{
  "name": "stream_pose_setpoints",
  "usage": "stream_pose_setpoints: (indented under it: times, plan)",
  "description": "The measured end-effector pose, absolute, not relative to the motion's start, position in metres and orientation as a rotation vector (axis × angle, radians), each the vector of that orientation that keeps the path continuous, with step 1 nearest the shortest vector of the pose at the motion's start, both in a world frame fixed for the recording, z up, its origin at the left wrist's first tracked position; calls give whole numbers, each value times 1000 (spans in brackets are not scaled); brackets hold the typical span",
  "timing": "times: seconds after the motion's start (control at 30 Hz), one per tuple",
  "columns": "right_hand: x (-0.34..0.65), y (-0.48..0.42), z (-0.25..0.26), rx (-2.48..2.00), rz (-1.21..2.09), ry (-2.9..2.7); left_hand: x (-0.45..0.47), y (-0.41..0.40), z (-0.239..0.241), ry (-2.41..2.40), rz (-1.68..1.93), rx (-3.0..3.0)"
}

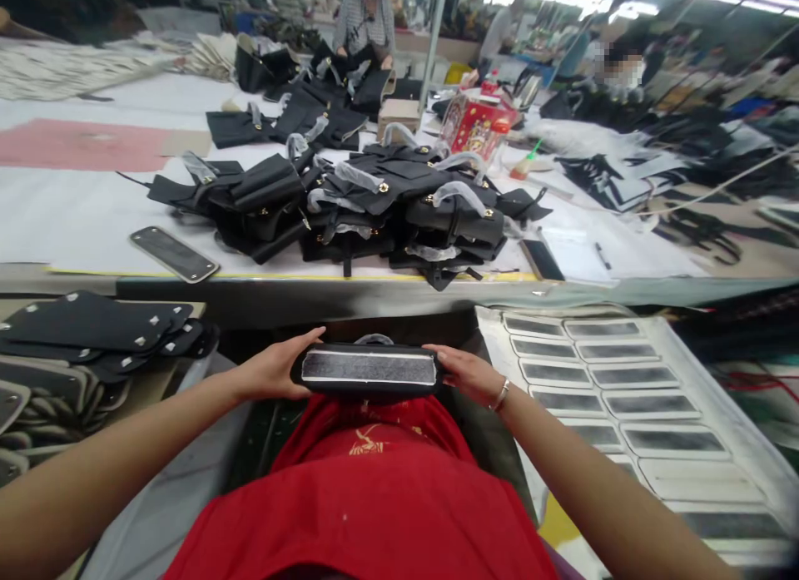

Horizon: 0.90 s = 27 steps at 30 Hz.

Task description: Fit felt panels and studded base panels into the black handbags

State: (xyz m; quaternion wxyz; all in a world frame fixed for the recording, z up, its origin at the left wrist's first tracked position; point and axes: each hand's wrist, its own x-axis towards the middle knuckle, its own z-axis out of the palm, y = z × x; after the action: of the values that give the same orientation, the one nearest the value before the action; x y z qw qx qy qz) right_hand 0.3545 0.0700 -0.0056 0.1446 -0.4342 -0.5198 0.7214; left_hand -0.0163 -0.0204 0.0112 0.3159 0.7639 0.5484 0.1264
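Note:
I hold a black oblong bag piece (pixel 368 369) with a grey panel on its upper face, level, just above my red-clothed lap. My left hand (pixel 275 370) presses flat against its left end, thumb along the top edge. At its right end my right hand (pixel 469 374), with a bracelet at the wrist, cups the piece, fingers together. Behind it lies the workbench (pixel 93 222), where a heap of black bags (pixel 349 205) with wrapped handles and gold fittings is piled.
A flat grey-faced piece (pixel 173 253) lies on the bench at left. Stacked black studded panels (pixel 93 322) sit at my left. At my right a white sheet (pixel 630 397) carries rows of grey pieces. Other people (pixel 365 18) work at the far end.

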Motion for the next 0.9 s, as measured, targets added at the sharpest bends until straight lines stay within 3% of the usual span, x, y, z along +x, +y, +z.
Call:
stream_pose_setpoints:
  times: [0.17,0.57,0.77,0.9]
  plan:
    - [350,57,-15,-1258,2124,-1041,-15,-24,11,1472,333,1981]
    - [342,61,4,-1316,2173,-855,-13,-22,11,1497,305,1950]
    - [321,65,1,-1572,1924,-940,-14,-20,8,1472,303,1946]
    - [305,62,-8,-1504,1819,-966,-12,-19,10,1464,373,1926]
